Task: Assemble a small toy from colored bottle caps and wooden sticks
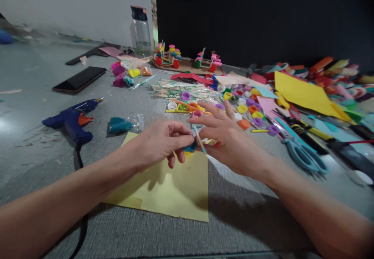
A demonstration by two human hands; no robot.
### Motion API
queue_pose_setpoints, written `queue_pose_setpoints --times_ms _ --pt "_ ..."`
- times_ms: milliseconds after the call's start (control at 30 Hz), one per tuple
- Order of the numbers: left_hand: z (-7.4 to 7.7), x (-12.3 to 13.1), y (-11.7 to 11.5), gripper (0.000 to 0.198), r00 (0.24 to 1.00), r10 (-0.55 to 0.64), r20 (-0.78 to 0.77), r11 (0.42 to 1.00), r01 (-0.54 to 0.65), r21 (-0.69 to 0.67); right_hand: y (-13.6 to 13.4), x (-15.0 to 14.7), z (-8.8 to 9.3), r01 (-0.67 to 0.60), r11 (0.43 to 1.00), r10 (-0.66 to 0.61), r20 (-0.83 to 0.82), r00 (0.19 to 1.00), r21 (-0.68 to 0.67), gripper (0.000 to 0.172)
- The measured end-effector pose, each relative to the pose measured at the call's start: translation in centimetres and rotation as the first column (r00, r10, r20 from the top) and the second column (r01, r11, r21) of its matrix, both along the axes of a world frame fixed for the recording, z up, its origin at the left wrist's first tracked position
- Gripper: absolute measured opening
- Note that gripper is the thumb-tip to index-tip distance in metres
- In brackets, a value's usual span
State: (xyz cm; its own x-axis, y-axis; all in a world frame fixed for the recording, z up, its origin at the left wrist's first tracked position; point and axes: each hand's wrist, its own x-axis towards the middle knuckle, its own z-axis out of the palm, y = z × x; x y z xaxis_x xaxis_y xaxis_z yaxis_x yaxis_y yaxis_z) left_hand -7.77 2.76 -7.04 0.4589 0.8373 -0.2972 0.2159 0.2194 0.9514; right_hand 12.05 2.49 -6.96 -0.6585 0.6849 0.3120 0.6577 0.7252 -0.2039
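Observation:
Above a yellow paper sheet [172, 200], my left hand [160, 140] pinches a small blue piece [191, 147] between thumb and fingers. It looks like soft clay, mostly hidden by the fingertips. From the other side, my right hand [230, 140] has thumb and fingers closed around the same small work, with the upper fingers raised. A thin stick [200, 139], pale blue and wood-coloured, crosses in front of its fingertips. Left of my left hand lies a bag of teal clay [120, 125]. Just beyond the fingers is a pink bottle cap [197, 113].
A blue glue gun [71, 120] with its cord and a black phone [79, 79] lie left. Wrapped sticks [181, 89] and coloured caps [242, 109] spread ahead. Scissors [305, 155] lie right. Two small toy cars [168, 56] and a water bottle [142, 32] stand behind.

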Motion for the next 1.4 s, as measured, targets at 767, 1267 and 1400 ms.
queue_pose_setpoints --times_ms 767,1267,1400 --pt "-0.48 -0.50 0.14 0.008 0.997 -0.031 -0.069 0.998 0.035 0.057 0.07 0.23 0.12 -0.008 1.000 0.007 0.037 0.999 0.010 0.012" --pt "-0.36 -0.20 -0.07 0.005 0.999 -0.004 -0.033 1.000 0.003 -0.026 -0.04 0.04 0.31 -0.009 1.000 0.009 0.028 1.000 -0.002 0.015" --pt "-0.42 -0.12 0.00 0.006 1.000 -0.004 -0.010 1.000 0.004 -0.019 -0.07 0.04 0.37 -0.008 1.000 0.008 0.035 0.999 -0.013 0.016"
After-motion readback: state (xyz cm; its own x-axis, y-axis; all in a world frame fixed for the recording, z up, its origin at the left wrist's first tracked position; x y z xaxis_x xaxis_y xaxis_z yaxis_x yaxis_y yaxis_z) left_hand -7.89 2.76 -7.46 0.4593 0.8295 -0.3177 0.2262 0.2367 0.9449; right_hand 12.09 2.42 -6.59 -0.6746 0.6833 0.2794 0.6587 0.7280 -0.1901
